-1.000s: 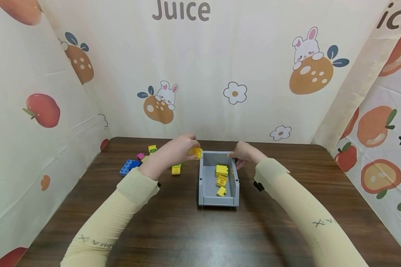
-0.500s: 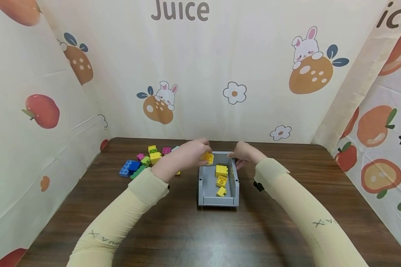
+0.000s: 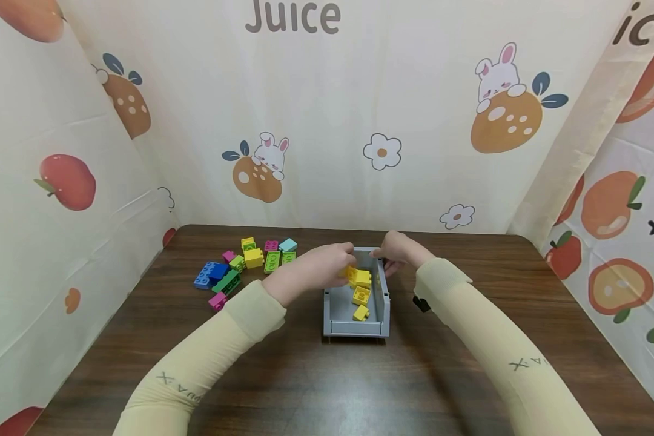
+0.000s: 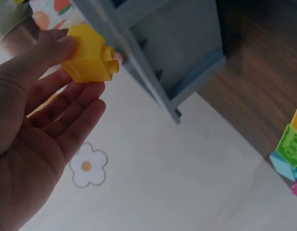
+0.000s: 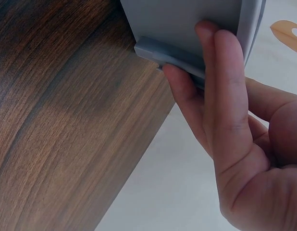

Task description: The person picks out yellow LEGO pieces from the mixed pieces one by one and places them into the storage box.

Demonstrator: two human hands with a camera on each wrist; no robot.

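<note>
A yellow toy building brick (image 4: 88, 55) with studs is pinched by my left hand (image 3: 321, 266), the thumb on top and the fingers beneath. That hand reaches over the left wall of a grey plastic bin (image 3: 356, 329). Inside the bin lie three other yellow bricks, a larger one (image 3: 363, 278) at the back, one (image 3: 361, 295) in the middle and a small one (image 3: 361, 312) near the front. My right hand (image 3: 400, 249) holds the bin's back right corner. In the right wrist view its fingers (image 5: 230, 82) lie along the outer wall, and the thumb tip is hidden.
Left of the bin, a loose group of bricks lies on the dark wooden table (image 3: 316, 387): blue (image 3: 204, 275), green (image 3: 227, 282), pink (image 3: 217, 301), yellow (image 3: 253, 258) and light blue (image 3: 287, 244). A printed curtain (image 3: 327, 181) stands behind the table's back edge.
My left hand has moved right with the yellow brick, from beside the bin's left wall to over its inside, and lowered. More of the loose bricks show now. The right hand stays put.
</note>
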